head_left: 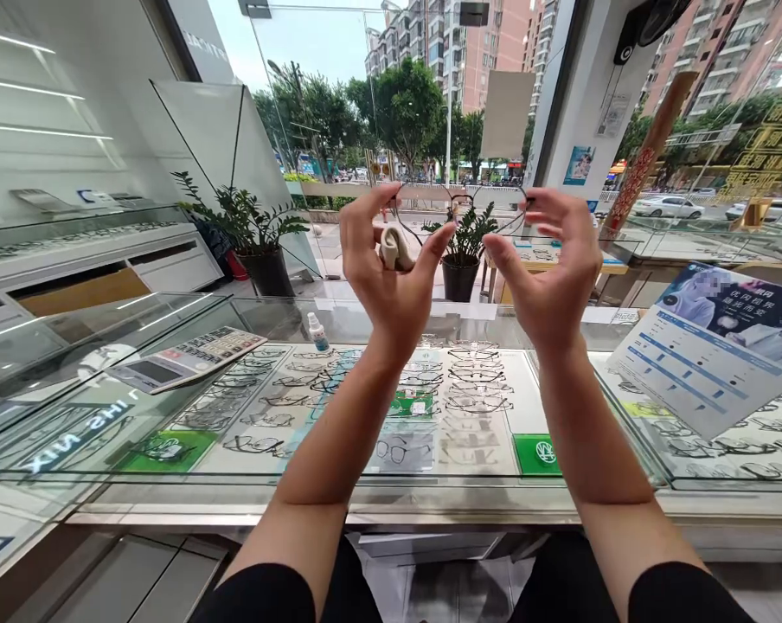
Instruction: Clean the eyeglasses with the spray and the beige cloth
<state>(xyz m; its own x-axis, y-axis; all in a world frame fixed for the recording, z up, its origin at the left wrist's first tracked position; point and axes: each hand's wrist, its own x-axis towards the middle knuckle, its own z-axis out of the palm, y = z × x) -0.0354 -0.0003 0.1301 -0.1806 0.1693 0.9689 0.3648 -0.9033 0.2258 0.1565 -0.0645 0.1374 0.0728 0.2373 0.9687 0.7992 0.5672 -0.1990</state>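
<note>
A pair of eyeglasses (461,198) with thin dark rims is held up in front of the window, above the glass counter. My left hand (391,281) pinches one side of the frame between its fingers, with the thumb apart below. A folded pale cloth (396,249) is tucked in the same hand. On the other side, my right hand (553,277) grips the frame's edge with its fingertips, thumb pointing inward below the lens. Several rows of eyeglasses (478,376) lie under the counter glass, beneath my forearms.
On the glass counter (287,316) are a calculator (193,356) at left, a small white spray bottle (317,332) near the middle, and a printed calendar sheet (708,355) at right. Potted plants (265,268) stand beyond it, before the window.
</note>
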